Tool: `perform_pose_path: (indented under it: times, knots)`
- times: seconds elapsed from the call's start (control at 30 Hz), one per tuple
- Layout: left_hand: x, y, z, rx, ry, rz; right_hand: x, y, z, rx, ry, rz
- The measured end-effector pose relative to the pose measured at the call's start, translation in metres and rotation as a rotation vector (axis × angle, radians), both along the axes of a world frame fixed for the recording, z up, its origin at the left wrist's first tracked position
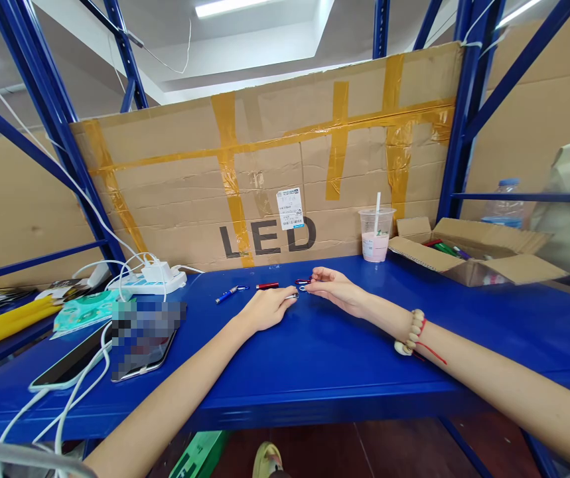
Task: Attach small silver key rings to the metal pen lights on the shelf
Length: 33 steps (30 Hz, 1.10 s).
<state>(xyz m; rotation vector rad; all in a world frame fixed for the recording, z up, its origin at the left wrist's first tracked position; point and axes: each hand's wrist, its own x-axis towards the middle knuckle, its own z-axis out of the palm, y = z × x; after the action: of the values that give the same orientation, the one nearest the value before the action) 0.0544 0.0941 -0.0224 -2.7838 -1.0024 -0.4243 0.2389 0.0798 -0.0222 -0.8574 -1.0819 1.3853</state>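
My left hand (266,309) rests low over the blue shelf with its fingers curled. At its fingertips shows a small silvery piece (292,296), too small to name. Facing it, my right hand (338,291) has thumb and finger pinched at a small pale ring (303,288). Just behind the ring lies a small red metallic piece (303,281), partly hidden by the fingers. A short red tube (267,285) lies beyond my left hand. Further left is a slim blue tube with a clip (227,294).
On the left are two phones, a white power strip (158,284) with cables, and a teal packet (87,311). A cup with a straw (375,242) and an open cardboard box (468,255) stand at the right. Taped cardboard (185,199) backs the blue shelf (285,372).
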Motion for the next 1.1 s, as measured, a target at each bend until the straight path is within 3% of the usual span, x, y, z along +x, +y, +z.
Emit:
perform_pose_path:
  times: [1.1]
  knots:
    - [-0.0005,-0.0011,0.0005,0.004,0.008,0.019,0.0014,0.0042,-0.0029,0.008,-0.034,0.009]
